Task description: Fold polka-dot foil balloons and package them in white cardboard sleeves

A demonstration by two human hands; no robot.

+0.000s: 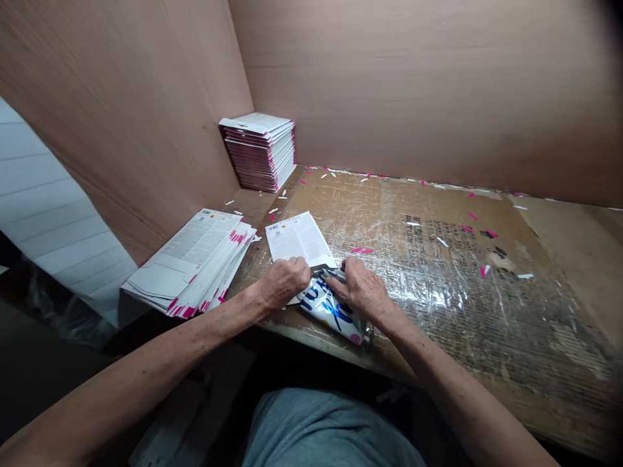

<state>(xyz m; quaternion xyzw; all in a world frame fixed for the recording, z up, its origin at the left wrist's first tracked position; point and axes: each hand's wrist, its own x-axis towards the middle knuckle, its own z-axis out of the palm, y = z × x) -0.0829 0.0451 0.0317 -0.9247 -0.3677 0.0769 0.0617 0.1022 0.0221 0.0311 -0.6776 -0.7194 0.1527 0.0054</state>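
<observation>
A glossy white plastic packet (pixel 327 311) with blue lettering lies at the table's near edge, partly over a printed white card (pixel 302 237). My left hand (pixel 286 283) is closed on the packet's upper left edge, fingers curled tight. My right hand (pixel 361 289) pinches the same upper edge from the right, with a dark strip of it showing between the hands. The fingertips are partly hidden by the folded plastic. Small print and a barcode show on the card, which lies flat beyond the packet.
To the left lies a fanned pile of printed white cards (pixel 187 250) with pink edges. A tall stack of similar cards (pixel 260 152) stands in the back corner against wooden panels (pixel 413 84). Pink and white paper scraps dot the taped cardboard table cover (pixel 389 201).
</observation>
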